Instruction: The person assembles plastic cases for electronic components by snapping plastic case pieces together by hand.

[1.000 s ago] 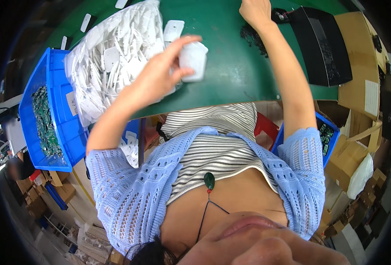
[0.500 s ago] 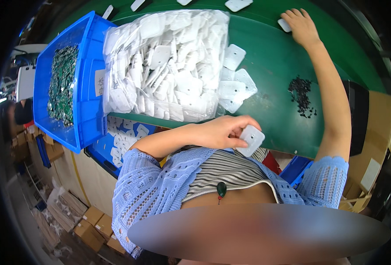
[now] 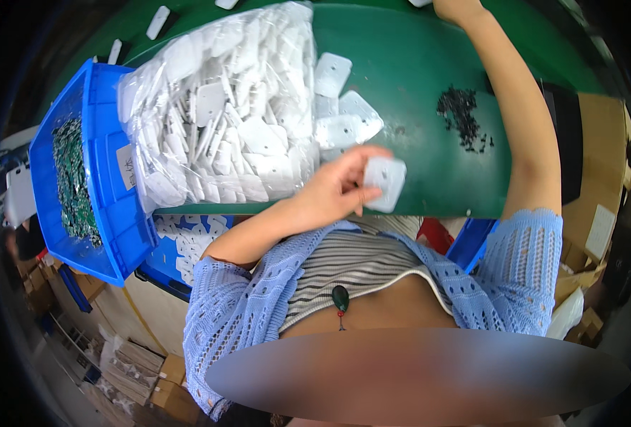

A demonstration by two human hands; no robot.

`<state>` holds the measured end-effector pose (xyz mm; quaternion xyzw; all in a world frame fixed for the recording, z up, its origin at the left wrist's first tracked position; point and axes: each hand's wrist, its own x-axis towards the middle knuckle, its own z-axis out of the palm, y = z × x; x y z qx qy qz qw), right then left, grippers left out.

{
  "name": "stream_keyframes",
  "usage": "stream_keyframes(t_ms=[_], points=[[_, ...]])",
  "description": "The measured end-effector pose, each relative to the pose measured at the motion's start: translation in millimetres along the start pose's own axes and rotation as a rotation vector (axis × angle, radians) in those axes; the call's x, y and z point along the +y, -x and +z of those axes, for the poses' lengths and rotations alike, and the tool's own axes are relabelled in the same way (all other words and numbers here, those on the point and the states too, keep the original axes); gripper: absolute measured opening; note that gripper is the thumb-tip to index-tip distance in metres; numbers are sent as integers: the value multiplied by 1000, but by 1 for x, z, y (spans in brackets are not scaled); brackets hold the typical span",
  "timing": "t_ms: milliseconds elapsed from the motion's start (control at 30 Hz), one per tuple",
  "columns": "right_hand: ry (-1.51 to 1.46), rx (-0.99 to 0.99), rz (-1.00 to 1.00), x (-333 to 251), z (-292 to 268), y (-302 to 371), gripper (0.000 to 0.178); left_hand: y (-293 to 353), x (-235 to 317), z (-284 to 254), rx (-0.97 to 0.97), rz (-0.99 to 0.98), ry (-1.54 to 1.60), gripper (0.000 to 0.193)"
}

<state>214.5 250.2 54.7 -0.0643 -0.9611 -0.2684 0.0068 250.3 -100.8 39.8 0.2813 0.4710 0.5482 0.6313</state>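
My left hand (image 3: 330, 188) pinches a white rounded plastic cover (image 3: 388, 186) with small holes, held above the table's near edge. My right hand (image 3: 459, 8) reaches to the far side of the green table and is cut off by the upper edge, its fingers out of sight. Beside it, a bit of another white piece (image 3: 419, 2) shows. Several loose white covers (image 3: 339, 131) lie just beyond my left hand, by a clear bag (image 3: 219, 114) full of similar covers. A pile of small black screw-like parts (image 3: 461, 114) lies left of my right forearm.
At the left stands a blue bin (image 3: 105, 167) holding green circuit boards (image 3: 73, 181). Below the table edge, a blue tray (image 3: 164, 257) contains more white pieces. White pieces (image 3: 158, 23) lie along the far green strip. Cardboard (image 3: 600, 171) stands at the right.
The view has shifted, so the table contents sit further left. My right hand has gone partly out of the top of the picture. My left hand keeps its cover, now turned more upright.
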Motion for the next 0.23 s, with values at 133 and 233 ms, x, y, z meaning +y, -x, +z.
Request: stream_keyframes(t_ms=[133, 233], points=[[-205, 382, 47, -24, -33, 26, 43, -8, 2, -7, 342, 199, -94, 53], [-765, 233, 170, -51, -67, 59, 32, -15, 3, -10, 435, 309, -124, 50]])
